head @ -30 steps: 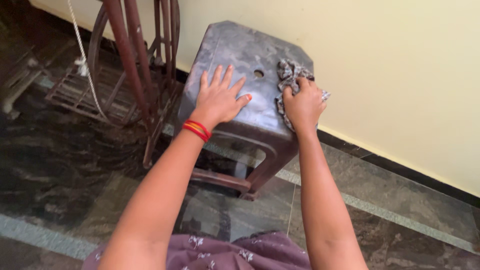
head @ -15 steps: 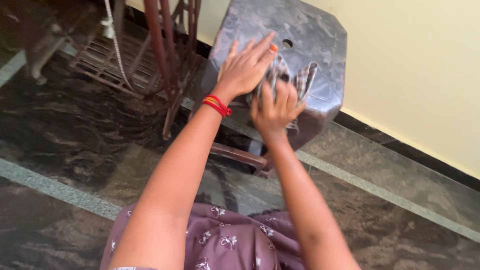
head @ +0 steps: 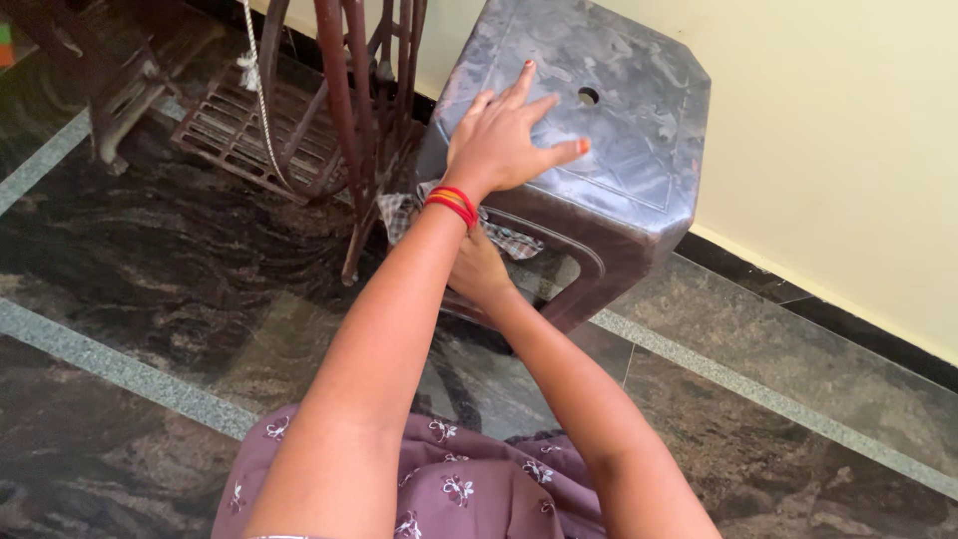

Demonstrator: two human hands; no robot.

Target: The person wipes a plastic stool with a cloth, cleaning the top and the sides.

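Left hand (head: 504, 140), fingers spread, presses flat on the dark grey plastic stool (head: 639, 170), likely light and tippy; right hand (head: 479, 269) seems clamped on the soft checked cloth (head: 404, 210) against the stool's near-left side.

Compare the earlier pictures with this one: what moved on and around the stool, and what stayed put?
The right hand carried the cloth off the seat top, down to the stool's front side, under the left forearm. The left hand stayed flat on the seat. Stool and metal stand kept their places.
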